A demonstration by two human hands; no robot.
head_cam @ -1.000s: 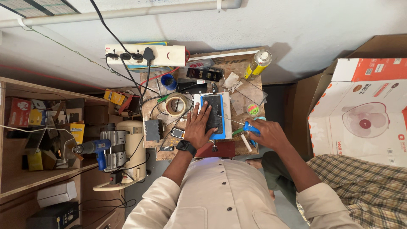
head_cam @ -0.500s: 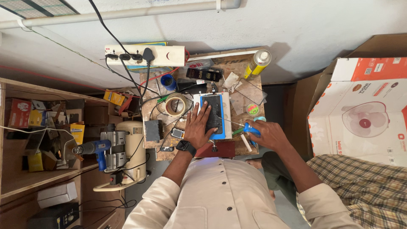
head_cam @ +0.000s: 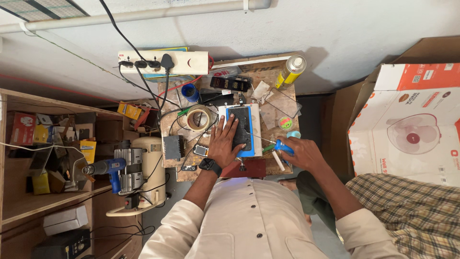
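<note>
Head view, left hand (head_cam: 226, 145) lay flat with fingers spread on a dark phone (head_cam: 240, 127) atop a blue-edged white pad (head_cam: 256, 125), right hand (head_cam: 303, 152) gripped a blue-handled screwdriver (head_cam: 281, 147) just beside, tape roll (head_cam: 198, 117) near, yellow spray can (head_cam: 290, 71) well apart on the cluttered wooden bench (head_cam: 279, 96).

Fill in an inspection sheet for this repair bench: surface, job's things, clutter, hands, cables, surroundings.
Surface: small wooden bench, crowded.
Job's things: dark phone flat on a blue-edged white pad; blue-handled screwdriver.
Clutter: tape roll, yellow spray can, blue cup.
Hands: left hand presses on the phone; right hand has its grip around the screwdriver.
Cables: black leads plugged into a white power strip.
Surroundings: fan carton at the right, shelves and a blue drill at the left.
</note>
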